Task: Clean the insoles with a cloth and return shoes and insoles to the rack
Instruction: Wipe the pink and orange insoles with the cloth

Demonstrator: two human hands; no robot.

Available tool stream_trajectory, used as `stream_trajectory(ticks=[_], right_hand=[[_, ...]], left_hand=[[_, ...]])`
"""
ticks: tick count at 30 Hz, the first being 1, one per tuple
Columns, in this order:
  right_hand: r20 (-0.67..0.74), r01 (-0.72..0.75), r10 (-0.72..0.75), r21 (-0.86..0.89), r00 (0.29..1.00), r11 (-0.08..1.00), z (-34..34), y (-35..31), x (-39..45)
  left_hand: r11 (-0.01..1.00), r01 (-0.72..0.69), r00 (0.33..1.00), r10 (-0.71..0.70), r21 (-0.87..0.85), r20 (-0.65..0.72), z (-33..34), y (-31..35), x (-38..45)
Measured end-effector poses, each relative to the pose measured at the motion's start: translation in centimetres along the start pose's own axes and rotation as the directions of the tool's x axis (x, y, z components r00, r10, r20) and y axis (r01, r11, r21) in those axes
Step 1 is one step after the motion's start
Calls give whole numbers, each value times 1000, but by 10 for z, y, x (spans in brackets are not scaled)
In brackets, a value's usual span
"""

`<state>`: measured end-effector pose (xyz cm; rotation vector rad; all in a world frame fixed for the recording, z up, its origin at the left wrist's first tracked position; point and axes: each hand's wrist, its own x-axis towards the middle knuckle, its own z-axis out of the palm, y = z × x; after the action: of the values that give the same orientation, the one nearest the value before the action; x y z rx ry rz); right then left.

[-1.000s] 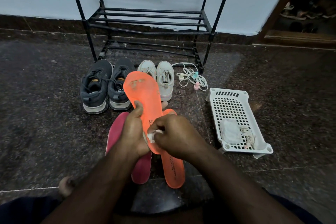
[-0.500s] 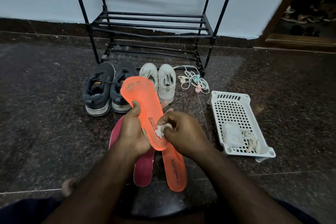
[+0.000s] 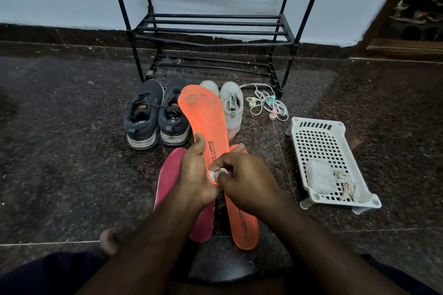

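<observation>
at your knees: left hand [image 3: 194, 175] clamps the bendy orange insole [image 3: 203, 122] (light) near its heel; right hand [image 3: 242, 179] pinches the cloth [image 3: 217, 173].

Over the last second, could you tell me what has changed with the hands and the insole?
The right hand rubbed the cloth up the held orange insole, then back down to its heel. The left hand kept gripping that insole throughout. Shoes, floor insoles and basket stayed put.
</observation>
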<state>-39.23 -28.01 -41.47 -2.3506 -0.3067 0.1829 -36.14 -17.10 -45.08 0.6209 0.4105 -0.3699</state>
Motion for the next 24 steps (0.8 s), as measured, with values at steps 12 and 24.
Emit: stream_trajectory(ticks=[12, 24], right_hand=[[72, 18, -14, -51, 997, 999, -8, 2, 4], [43, 158, -156, -36, 987, 987, -14, 5, 4]], left_hand=[[999, -24, 999, 25, 41, -23, -3, -7, 4], [1000, -1, 999, 2, 24, -33, -2, -1, 3]])
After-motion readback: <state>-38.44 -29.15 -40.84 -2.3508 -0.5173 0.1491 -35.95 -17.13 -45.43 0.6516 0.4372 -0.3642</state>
